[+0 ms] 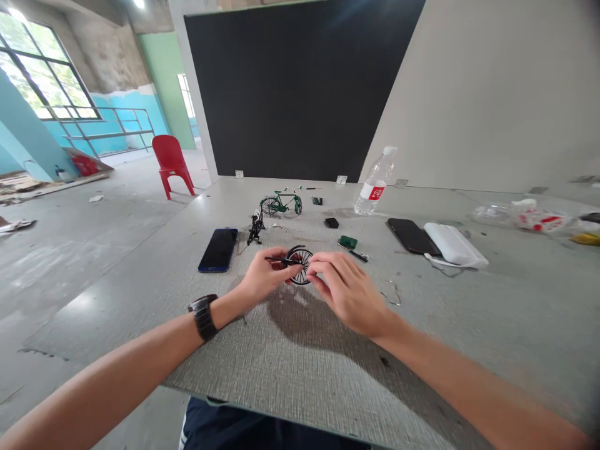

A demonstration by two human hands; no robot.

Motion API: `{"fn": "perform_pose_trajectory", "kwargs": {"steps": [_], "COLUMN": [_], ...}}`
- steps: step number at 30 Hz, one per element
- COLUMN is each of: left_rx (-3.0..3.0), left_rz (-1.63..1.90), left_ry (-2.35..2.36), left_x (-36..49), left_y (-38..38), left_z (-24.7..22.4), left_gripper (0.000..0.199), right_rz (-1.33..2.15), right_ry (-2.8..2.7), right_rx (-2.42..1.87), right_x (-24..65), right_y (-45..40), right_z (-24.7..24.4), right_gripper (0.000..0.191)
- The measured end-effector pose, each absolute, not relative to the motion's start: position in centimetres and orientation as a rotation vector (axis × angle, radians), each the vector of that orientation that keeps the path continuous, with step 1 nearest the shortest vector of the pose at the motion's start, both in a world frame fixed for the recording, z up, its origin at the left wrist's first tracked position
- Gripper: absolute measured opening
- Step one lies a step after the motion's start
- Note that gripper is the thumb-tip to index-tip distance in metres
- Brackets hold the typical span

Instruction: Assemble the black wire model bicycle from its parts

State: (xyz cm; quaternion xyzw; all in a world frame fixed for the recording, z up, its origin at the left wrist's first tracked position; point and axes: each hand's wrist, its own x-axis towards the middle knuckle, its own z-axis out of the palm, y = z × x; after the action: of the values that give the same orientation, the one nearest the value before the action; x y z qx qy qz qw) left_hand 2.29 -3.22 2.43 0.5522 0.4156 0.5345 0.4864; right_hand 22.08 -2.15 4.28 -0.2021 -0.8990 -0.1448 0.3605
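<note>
My left hand is closed round a small black model bicycle wheel with thin spokes. A curved black mudguard runs along the wheel's upper edge, and a thin black rod-like part sticks out to the left between my fingers. At the wheel's right edge, the fingers of my right hand are curled in a pinch; their tips hide part of the rim. Beyond my hands stand a green model bicycle and a black model frame part.
Left of my hands lies a dark phone. To the right are a green piece, a small screwdriver-like tool, a black phone and a white case. A water bottle stands before the black panel.
</note>
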Motion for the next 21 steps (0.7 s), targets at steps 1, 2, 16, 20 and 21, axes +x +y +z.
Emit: {"fn": "perform_pose_trajectory", "kwargs": {"steps": [1, 2, 16, 20, 21], "left_rx": [1.347, 1.351, 1.366, 1.39, 1.4], "left_rz": [1.286, 1.274, 1.249, 1.263, 1.265], "left_ry": [0.988, 0.97, 0.976, 1.002, 1.005], "left_x": [2.34, 2.38, 2.45, 2.42, 2.4], "left_y": [-3.27, -3.29, -3.14, -2.97, -2.93], "left_z": [2.44, 2.43, 2.04, 1.78, 1.72], "left_gripper": [0.022, 0.022, 0.023, 0.024, 0.024], "right_rz": [-0.404, -0.427, -0.467, -0.448, -0.446], "right_ry": [-2.309, -2.303, -2.349, -2.37, -2.37], "right_rx": [-0.529, -0.539, -0.587, -0.612, -0.61], "right_x": [22.05, 22.08, 22.08, 22.14, 22.15], "right_y": [-2.16, -2.11, -1.66, -1.7, -1.69], "right_z": [4.23, 4.19, 4.03, 4.12, 4.11], "right_gripper": [0.007, 0.007, 0.007, 0.01, 0.01]}}
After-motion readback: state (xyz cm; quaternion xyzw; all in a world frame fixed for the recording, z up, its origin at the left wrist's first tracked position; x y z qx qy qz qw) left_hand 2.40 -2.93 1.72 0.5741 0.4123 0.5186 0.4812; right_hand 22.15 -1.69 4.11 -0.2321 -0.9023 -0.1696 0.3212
